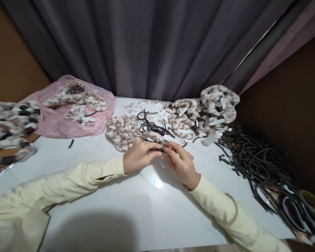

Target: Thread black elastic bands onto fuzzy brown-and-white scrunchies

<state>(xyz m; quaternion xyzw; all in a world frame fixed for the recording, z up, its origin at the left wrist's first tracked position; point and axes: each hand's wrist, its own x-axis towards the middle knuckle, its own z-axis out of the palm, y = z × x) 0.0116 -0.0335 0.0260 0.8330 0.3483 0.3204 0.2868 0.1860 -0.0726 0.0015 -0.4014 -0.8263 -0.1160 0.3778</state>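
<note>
My left hand point(139, 156) is closed, thumb and fingertips pinching a short dark length that looks like black cord point(157, 151). From the other side my right hand point(182, 164) pinches the same piece, with the fingertips of both hands almost meeting. The fingers cover most of it. Just behind them curves a furry brown-and-white strip point(152, 135), and a white tag point(170, 139) lies beside it; whether the strip joins the held piece I cannot tell. A coiled furry bundle point(123, 131) sits left of the strip, near my left hand.
Black cords point(152, 126) lie beyond my hands, with a larger cord heap point(254, 157) at right. Tagged furry loops point(217, 103) are piled back right by a white bottle point(212, 137). A pink plastic bag point(57, 126) and more furry pieces point(5, 122) stand left on the white table point(115, 210).
</note>
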